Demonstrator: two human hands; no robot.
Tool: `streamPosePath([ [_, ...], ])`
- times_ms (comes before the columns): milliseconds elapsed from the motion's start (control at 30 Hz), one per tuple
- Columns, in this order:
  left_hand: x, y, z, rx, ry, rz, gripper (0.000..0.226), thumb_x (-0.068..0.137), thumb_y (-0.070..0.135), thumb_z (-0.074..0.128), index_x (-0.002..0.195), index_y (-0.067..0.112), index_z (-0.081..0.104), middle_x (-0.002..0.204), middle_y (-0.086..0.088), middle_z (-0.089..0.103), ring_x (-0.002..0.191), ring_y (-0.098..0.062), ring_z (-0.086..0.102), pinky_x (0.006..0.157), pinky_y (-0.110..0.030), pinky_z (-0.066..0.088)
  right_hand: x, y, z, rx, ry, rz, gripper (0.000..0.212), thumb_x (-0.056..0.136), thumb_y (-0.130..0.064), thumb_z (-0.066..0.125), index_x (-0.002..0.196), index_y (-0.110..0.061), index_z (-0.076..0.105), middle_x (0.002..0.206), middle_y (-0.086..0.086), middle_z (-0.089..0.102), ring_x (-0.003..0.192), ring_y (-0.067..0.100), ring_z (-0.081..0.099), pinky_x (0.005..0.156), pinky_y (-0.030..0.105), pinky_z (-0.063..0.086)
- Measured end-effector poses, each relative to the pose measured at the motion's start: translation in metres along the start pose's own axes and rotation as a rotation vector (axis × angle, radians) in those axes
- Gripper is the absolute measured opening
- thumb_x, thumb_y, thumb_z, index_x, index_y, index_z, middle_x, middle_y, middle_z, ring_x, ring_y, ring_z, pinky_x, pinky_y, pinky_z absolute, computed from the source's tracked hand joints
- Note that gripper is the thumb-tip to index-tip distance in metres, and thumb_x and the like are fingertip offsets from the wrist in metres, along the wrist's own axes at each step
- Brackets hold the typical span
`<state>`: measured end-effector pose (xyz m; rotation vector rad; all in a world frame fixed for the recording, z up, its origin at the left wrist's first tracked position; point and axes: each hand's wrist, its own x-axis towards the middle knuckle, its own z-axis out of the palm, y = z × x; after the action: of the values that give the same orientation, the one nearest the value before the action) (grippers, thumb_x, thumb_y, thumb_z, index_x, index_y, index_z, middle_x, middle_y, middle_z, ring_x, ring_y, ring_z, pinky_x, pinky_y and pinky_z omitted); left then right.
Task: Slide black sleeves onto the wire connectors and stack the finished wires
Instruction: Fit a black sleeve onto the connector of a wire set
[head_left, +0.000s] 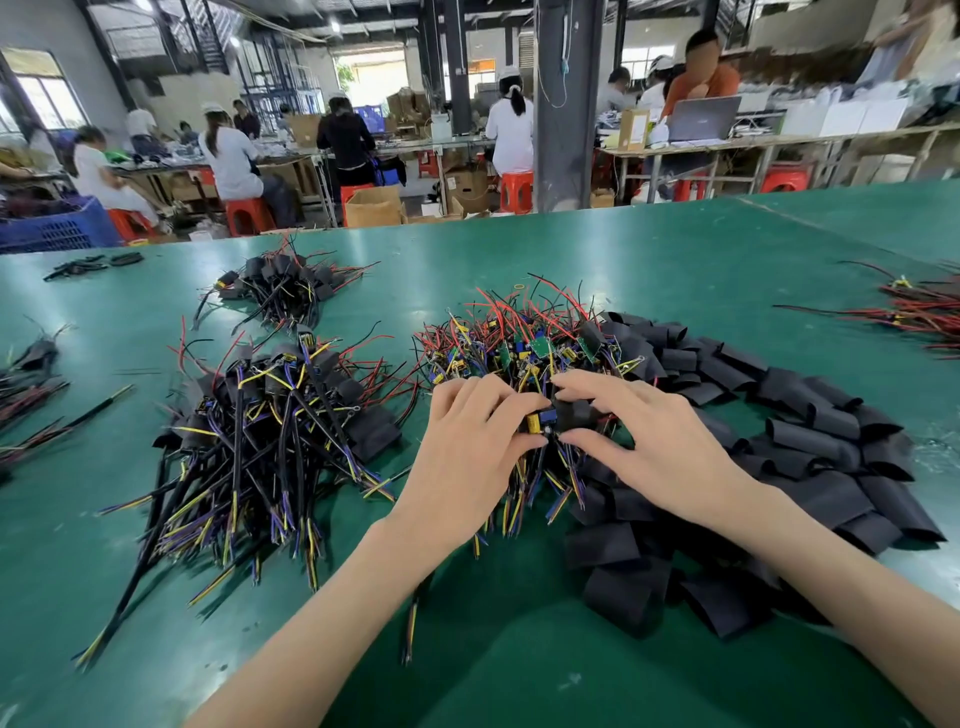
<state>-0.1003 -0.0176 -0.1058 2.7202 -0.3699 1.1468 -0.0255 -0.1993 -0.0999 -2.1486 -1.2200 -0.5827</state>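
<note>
Two hands meet over the middle of a green table. A broad heap of loose black sleeves curves round the right side. A stack of sleeved wires lies to the left, its black, yellow and purple leads fanned toward the near edge. Between them, just behind the hands, sits a tangle of bare wires with red leads and small green boards. The left hand pinches a connector, yellow and blue, between thumb and curled fingers. The right hand pinches one sleeve between thumb and forefinger. The sleeve touches the connector's right end, directly between the two sets of fingertips; whether it already covers that end cannot be told.
</note>
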Motion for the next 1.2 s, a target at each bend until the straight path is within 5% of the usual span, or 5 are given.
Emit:
streamPosePath([
  [200,0.0015,-0.0004,-0.0009,-0.140,-0.019,-0.044,0.038,0.076,0.026,0.072,0.108,0.008,0.064,0.089,0.001,0.066,0.088,-0.013,0.048,0.093,-0.025,0.026,-0.0009,-0.0005,-0.0016,0.051,-0.076,0.013,0.053,0.085,-0.032,0.067,0.127,-0.047,0.037,0.114,-0.023,0.062,0.095,0.010,0.056,0.087,0.032,0.046],
  [533,0.0019,-0.0009,-0.0022,-0.236,-0.087,-0.118,0.040,0.077,0.029,0.072,0.112,0.010,0.063,0.096,0.001,0.068,0.094,-0.026,0.058,0.096,-0.026,0.027,0.0008,0.0030,0.0023,0.151,-0.085,0.090,0.057,0.080,-0.022,0.073,0.131,-0.028,0.049,0.110,-0.014,0.058,0.084,0.004,0.048,0.081,0.020,0.040],
  [700,-0.0003,-0.0009,-0.0019,-0.313,-0.112,-0.157,0.041,0.081,0.022,0.073,0.118,0.015,0.060,0.099,0.006,0.065,0.102,-0.025,0.052,0.099,-0.032,0.032,0.0030,0.0035,0.0002,0.107,-0.173,0.039,0.033,0.082,-0.018,0.071,0.112,-0.006,0.065,0.103,0.004,0.061,0.091,0.017,0.057,0.086,0.026,0.041],
  [1200,-0.0004,-0.0007,-0.0052,-0.401,-0.142,-0.247,0.035,0.087,0.017,0.067,0.121,0.018,0.058,0.102,0.015,0.059,0.107,-0.016,0.055,0.098,-0.027,0.039,0.0022,-0.0006,-0.0030,0.066,-0.158,0.025,0.033,0.085,-0.023,0.067,0.113,-0.006,0.063,0.105,0.001,0.057,0.094,0.018,0.056,0.086,0.033,0.044],
])
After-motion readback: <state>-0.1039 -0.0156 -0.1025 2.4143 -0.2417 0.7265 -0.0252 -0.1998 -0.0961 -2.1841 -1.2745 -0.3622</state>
